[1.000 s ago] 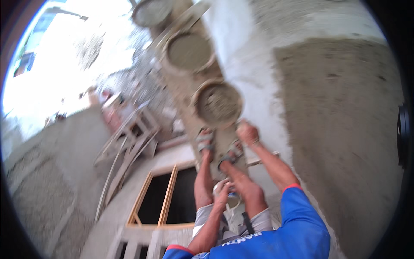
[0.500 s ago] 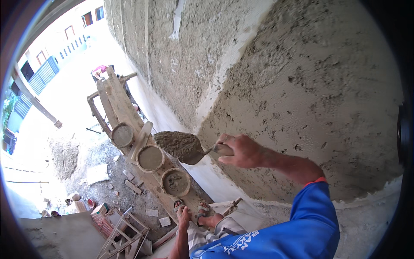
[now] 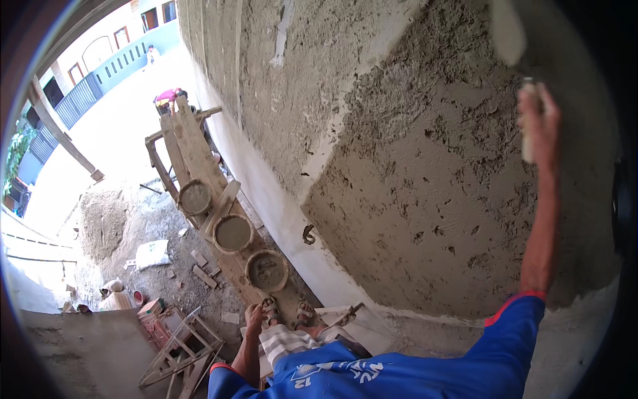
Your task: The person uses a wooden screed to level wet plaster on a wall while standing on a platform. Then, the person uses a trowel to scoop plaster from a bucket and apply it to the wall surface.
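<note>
My right hand (image 3: 543, 120) grips a trowel (image 3: 528, 151) high at the right, its blurred blade raised over the plastered wall (image 3: 432, 193). Wet grey mortar with rough pitted patches coats that wall, and a small clump (image 3: 308, 234) shows near its lower left. Low in the view, my left hand (image 3: 253, 315) is curled beside my feet; what it holds, if anything, is hidden. Three round buckets of grey mortar (image 3: 266, 270), (image 3: 233, 233), (image 3: 195, 197) sit along the plank I stand on.
The wooden plank scaffold (image 3: 182, 153) runs away diagonally. A person in pink (image 3: 169, 97) bends at its far end; another person (image 3: 151, 56) is farther off. Below lie a sand pile (image 3: 100, 223), a white sack (image 3: 152, 254) and a wooden frame (image 3: 179, 362). A post (image 3: 63, 139) leans at the left.
My right hand has risen from beside the buckets to high on the wall; the big mortar load seen on its trowel earlier no longer shows. The view has shifted toward the wall.
</note>
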### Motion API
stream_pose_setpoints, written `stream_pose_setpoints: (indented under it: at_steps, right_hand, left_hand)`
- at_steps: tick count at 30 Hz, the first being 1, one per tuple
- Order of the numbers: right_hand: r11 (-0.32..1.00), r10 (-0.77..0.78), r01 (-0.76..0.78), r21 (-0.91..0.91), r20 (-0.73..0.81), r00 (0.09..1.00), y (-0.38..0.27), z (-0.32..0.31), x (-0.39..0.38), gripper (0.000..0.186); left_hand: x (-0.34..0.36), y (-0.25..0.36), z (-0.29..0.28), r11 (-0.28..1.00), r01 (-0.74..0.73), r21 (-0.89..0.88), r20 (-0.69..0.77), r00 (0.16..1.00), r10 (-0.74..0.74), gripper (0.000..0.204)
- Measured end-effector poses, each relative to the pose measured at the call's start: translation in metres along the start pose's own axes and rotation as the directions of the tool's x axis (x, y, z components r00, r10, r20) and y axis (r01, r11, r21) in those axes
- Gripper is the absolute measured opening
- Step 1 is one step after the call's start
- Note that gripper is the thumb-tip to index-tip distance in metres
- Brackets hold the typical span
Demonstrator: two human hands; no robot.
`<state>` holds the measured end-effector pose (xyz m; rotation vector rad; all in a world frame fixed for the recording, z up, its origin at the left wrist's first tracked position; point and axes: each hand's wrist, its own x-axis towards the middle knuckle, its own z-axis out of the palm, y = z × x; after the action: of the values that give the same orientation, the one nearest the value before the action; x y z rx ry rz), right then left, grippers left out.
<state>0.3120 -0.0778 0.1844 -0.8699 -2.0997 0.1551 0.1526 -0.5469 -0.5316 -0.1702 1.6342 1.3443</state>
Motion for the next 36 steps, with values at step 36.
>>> stream_pose_setpoints:
  at_steps: [36]
  right_hand:
    - [0.960, 0.234, -0.165, -0.225, 0.972, 0.036, 0.151, 0.738, -0.779, 0.031]
  left_hand:
    - [0.005, -0.184, 0.083, 0.678, 0.497, -0.542, 0.136, 0.848, -0.512, 0.044]
